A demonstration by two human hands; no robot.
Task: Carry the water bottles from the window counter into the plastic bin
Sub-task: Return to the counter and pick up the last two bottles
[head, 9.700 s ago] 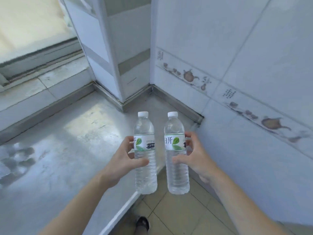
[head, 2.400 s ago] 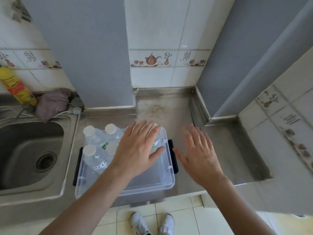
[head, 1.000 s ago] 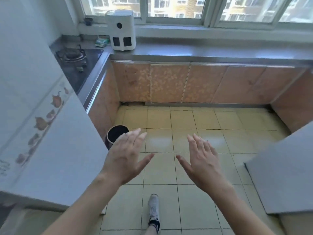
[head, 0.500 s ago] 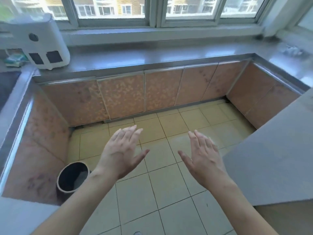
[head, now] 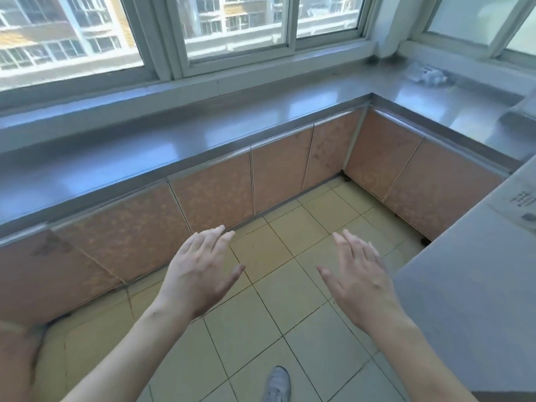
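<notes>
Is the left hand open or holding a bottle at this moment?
Open. The left hand has straight, spread fingers above the floor tiles and holds nothing; no bottle is in view.

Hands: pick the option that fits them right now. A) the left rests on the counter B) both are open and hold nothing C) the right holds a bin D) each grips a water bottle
B: the left hand and the right hand hang over the floor tiles with fingers straight, nothing in either.

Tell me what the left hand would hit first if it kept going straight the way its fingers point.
Nothing close. The left hand hangs open over the floor tiles, fingers aimed at the cabinet doors under the window counter. Those doors probably come first, though depth is unclear.
</notes>
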